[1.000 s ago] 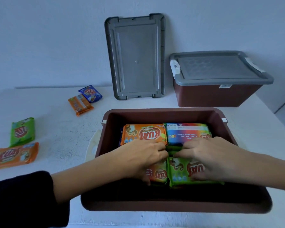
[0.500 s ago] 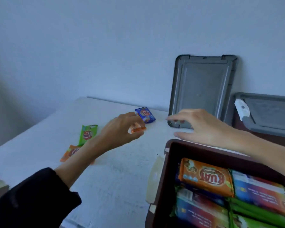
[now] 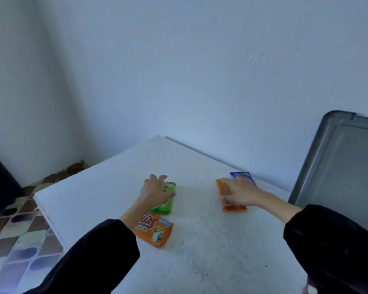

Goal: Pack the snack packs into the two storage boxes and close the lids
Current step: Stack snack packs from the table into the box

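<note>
Several snack packs lie on the white table. My left hand lies spread on top of a green snack pack, its fingers straight and its thumb along the pack's right edge. Just in front of that, an orange snack pack lies untouched beside my left sleeve. My right hand grips a second orange snack pack, fingers curled over its far end and thumb across its face. A blue snack pack lies just behind my right hand. Neither storage box is in view.
A grey box lid leans upright against the wall at the right edge. The table's left edge drops to a tiled floor. A pale wall stands close behind the table.
My view has swung left, away from the open box. Both hands left the box and reached out to the loose packs: the left onto the green one, the right onto the orange one.
</note>
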The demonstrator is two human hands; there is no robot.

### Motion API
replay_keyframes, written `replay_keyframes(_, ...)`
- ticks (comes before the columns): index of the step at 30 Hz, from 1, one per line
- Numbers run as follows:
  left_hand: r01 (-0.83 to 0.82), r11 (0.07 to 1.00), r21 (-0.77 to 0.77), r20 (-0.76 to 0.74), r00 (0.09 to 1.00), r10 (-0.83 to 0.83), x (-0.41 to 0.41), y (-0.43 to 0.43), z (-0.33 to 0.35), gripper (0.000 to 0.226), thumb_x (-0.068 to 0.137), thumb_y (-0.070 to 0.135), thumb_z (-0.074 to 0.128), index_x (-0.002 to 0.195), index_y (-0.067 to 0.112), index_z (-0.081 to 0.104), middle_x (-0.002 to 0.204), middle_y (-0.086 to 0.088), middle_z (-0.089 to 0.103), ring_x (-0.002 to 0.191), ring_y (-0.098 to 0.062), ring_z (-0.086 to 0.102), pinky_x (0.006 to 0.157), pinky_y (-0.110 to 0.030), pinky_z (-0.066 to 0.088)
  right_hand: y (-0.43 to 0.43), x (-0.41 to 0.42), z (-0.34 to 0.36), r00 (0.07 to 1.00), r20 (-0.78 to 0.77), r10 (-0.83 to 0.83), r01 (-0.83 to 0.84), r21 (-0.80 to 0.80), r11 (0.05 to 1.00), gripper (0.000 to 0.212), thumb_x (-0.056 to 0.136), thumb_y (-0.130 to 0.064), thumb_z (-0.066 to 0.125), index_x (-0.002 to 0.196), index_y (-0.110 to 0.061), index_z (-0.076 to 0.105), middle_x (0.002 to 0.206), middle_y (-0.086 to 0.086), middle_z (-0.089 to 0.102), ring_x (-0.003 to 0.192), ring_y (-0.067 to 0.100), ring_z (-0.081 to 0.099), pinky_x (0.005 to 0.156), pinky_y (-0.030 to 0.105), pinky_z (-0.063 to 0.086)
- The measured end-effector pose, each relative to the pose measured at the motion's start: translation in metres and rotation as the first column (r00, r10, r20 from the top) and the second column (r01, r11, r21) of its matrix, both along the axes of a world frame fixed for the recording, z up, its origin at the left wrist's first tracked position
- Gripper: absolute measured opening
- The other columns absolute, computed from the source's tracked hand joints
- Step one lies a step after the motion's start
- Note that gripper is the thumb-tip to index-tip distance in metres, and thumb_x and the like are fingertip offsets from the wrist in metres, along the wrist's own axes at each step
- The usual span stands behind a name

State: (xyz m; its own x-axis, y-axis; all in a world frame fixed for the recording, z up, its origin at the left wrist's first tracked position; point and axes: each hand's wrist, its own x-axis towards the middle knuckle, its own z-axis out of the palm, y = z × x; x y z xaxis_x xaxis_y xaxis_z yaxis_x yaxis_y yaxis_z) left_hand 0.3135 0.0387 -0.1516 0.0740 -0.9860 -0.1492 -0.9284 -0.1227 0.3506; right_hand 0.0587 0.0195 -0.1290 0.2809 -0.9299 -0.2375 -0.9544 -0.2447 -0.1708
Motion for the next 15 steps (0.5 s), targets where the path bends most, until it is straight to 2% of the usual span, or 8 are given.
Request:
replay_keyframes(3, -0.008, 0.995, 0.098, 0.093, 0.996, -0.002, -0.006, -0.006, -0.010, 0.079, 0.082, 0.055, 0.057, 0.142, 0.015, 0.027, 0.141, -0.016, 0.036, 0.131, -0.033, 0.031, 0.103, -0.043, 0.036, -0.015, 0.004, -0.025, 0.994, -0.084, -0.063, 0.064, 0.006, 0.998, 0.073, 0.086, -0.054, 0.048, 0.145, -0.025, 0.017, 0.150, 0.018, 0.019, 0.137, 0.040, 0.021, 0.107, 0.043, 0.032)
replay_keyframes(6, 0.051, 0.996, 0.079, 0.115, 0.992, -0.059, -0.011, -0.008, -0.012, 0.074, 0.083, 0.044, 0.061, 0.143, 0.017, 0.027, 0.143, -0.014, 0.035, 0.132, -0.032, 0.030, 0.104, -0.042, 0.034, -0.012, 0.008, -0.034, 0.987, -0.147, -0.062, 0.056, -0.043, 0.997, 0.065, 0.091, -0.042, 0.044, 0.146, -0.027, 0.013, 0.152, 0.014, 0.012, 0.138, 0.042, 0.011, 0.106, 0.050, 0.031)
replay_keyframes(8, 0.166, 0.981, 0.097, 0.046, 0.984, -0.171, -0.010, -0.008, -0.010, 0.073, 0.083, 0.032, 0.063, 0.145, 0.020, 0.025, 0.147, -0.010, 0.030, 0.134, -0.029, 0.027, 0.108, -0.043, 0.030, -0.008, 0.005, -0.032, 0.992, -0.126, 0.007, -0.008, -0.007, 1.000, 0.068, 0.087, -0.029, 0.051, 0.145, -0.030, 0.015, 0.150, 0.011, 0.016, 0.136, 0.039, 0.016, 0.105, 0.046, 0.030)
replay_keyframes(10, 0.271, 0.953, 0.135, 0.006, 0.962, -0.274, -0.010, -0.008, -0.007, 0.073, 0.083, 0.028, 0.065, 0.145, 0.024, 0.026, 0.149, -0.007, 0.028, 0.135, -0.027, 0.026, 0.110, -0.042, 0.028, -0.003, -0.001, -0.030, 0.995, -0.075, 0.072, -0.067, 0.062, 0.996, 0.077, 0.080, -0.021, 0.059, 0.144, -0.035, 0.018, 0.141, 0.009, 0.025, 0.131, 0.032, 0.025, 0.103, 0.038, 0.032)
replay_keyframes(13, 0.271, 0.953, 0.136, 0.060, 0.958, -0.281, -0.015, -0.007, -0.004, 0.074, 0.080, 0.041, 0.067, 0.143, 0.028, 0.030, 0.142, -0.007, 0.036, 0.132, -0.026, 0.032, 0.104, -0.040, 0.034, 0.009, -0.006, -0.033, 0.994, -0.037, 0.099, -0.096, 0.085, 0.992, 0.079, 0.078, -0.031, 0.064, 0.142, -0.039, 0.019, 0.133, 0.013, 0.031, 0.123, 0.033, 0.036, 0.103, 0.036, 0.036)
replay_keyframes(15, 0.239, 0.969, 0.067, 0.085, 0.966, -0.244, -0.019, -0.005, -0.005, 0.072, 0.077, 0.039, 0.071, 0.140, 0.028, 0.038, 0.132, -0.007, 0.047, 0.124, -0.024, 0.041, 0.095, -0.036, 0.041, 0.014, -0.006, -0.035, 0.995, -0.024, 0.101, -0.100, 0.033, 0.994, 0.075, 0.079, -0.038, 0.065, 0.142, -0.039, 0.024, 0.128, 0.015, 0.040, 0.116, 0.032, 0.044, 0.098, 0.035, 0.039)
